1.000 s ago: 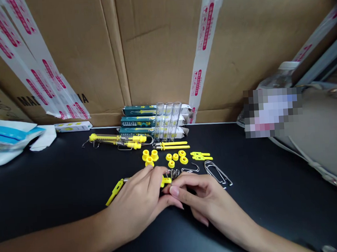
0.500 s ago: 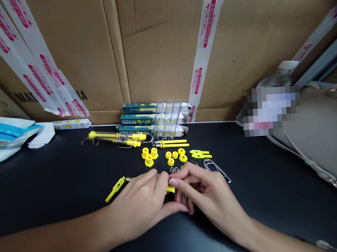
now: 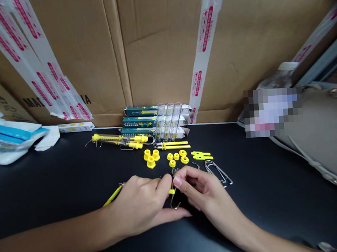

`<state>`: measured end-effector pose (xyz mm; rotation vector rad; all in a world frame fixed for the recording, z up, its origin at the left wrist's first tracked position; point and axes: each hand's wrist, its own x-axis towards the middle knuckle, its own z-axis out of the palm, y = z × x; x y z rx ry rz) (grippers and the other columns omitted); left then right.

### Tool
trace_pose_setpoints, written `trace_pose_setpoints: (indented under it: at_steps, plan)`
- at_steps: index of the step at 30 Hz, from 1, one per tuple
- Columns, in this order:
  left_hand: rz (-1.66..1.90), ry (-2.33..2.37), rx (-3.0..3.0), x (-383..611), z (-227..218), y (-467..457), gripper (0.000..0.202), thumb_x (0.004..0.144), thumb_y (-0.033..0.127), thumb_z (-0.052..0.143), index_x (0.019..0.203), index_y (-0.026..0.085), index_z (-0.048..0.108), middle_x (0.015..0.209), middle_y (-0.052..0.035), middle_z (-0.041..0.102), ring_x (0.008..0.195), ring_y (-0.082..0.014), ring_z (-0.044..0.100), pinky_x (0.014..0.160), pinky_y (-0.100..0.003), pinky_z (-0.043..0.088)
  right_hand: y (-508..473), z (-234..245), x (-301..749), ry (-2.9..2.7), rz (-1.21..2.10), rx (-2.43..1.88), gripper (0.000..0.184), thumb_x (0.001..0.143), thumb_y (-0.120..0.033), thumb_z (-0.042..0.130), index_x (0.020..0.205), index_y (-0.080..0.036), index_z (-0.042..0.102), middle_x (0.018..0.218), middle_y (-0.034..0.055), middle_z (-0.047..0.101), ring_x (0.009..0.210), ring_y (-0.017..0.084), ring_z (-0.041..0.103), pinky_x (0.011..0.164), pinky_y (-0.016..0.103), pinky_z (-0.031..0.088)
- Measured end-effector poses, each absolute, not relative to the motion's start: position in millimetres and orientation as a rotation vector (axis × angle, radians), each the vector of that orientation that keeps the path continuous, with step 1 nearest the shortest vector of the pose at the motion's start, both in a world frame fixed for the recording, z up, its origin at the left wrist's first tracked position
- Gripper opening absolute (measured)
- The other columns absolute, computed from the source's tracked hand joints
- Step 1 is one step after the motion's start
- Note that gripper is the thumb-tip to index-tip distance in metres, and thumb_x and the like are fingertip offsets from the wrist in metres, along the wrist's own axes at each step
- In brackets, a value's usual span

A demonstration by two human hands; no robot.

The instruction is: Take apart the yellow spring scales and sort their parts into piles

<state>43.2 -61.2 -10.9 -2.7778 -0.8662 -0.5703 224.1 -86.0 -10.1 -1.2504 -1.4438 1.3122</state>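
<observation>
Two bare hands work close together at the near edge of the black worktop (image 3: 60, 178), and the job in hand looks like joining small spring-balance parts. The left grip (image 3: 139, 204) is closed over a yellow plastic rod (image 3: 112, 196), whose thin end pokes out toward the near left. Its other end, a small yellow tip (image 3: 171, 191), shows between the two hands. The right grip (image 3: 203, 192) has its thumb and forefinger pressed together, apparently pinching a wire hook (image 3: 173, 203) right at that tip. The hook's lower loop hangs just below the fingers, though the hand hides the exact join.

Farther off, laid out in rows, are yellow collars (image 3: 150, 157), smaller yellow rings (image 3: 176, 156) and yellow slotted plates (image 3: 201, 155). Loose wire hooks (image 3: 218, 172) lie to the right. Two finished spring balances (image 3: 118, 140) rest at the far left, in front of green boxes (image 3: 153, 121) and clear plastic tubes (image 3: 166, 121).

In my judgement, the next move calls for steady fingers: the hook has to be seated squarely on the tip while the rod is held level.
</observation>
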Motion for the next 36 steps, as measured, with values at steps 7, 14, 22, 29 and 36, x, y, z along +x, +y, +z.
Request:
trace_pose_setpoints:
  at_steps: [7,14,22,29,36]
  plan:
    - [-0.623,-0.929,-2.836,42.2,-14.2,-60.6,0.031,0.080,0.047,0.065,0.076,0.019,0.053,0.051,0.0052,0.065,0.041,-0.0165,0.063,0.040,-0.024,0.034,-89.2,-10.3,225.1,-1.627,1.270,-1.182,0.036,0.098,-0.049,0.048,0.077,-0.019,0.052,0.065,-0.0045,0.045,0.057,0.010,0.037,0.052,0.023,0.031]
    - [-0.592,-0.883,-3.025,43.0,-4.4,-53.8,0.033,0.083,0.047,0.068,0.088,0.018,0.053,0.056,0.0076,0.065,0.044,-0.0145,0.063,0.040,-0.025,0.033,-88.3,-10.4,223.9,-1.503,1.395,-1.188,0.036,0.097,-0.053,0.047,0.080,-0.021,0.048,0.061,-0.0078,0.034,0.049,0.008,0.026,0.044,0.021,0.023]
    - [-0.501,-0.706,-2.990,46.1,-5.3,-50.8,0.048,0.096,0.063,0.033,0.088,0.018,0.046,0.059,0.0034,0.065,0.048,-0.0174,0.065,0.041,-0.026,0.036,-87.4,-12.9,226.1,-1.412,1.497,-1.152,0.037,0.095,-0.056,0.049,0.081,-0.022,0.047,0.058,-0.0096,0.030,0.045,0.006,0.021,0.038,0.019,0.018]
    - [-0.518,-0.737,-2.960,46.4,-8.7,-55.1,0.047,0.099,0.059,0.029,0.088,0.016,0.047,0.061,0.0016,0.066,0.052,-0.0173,0.068,0.040,-0.025,0.037,-88.7,-12.8,224.4,-1.414,1.459,-1.181,0.039,0.095,-0.056,0.048,0.080,-0.021,0.049,0.057,-0.0083,0.040,0.042,0.005,0.029,0.036,0.017,0.021]
    - [-0.495,-0.756,-3.002,47.9,-7.3,-53.0,0.046,0.097,0.061,0.032,0.088,0.018,0.044,0.063,0.0013,0.065,0.054,-0.0181,0.069,0.040,-0.024,0.039,-86.3,-12.7,221.6,-1.294,1.523,-1.191,0.042,0.090,-0.061,0.053,0.079,-0.021,0.047,0.051,-0.0093,0.044,0.035,0.004,0.033,0.033,0.015,0.022]
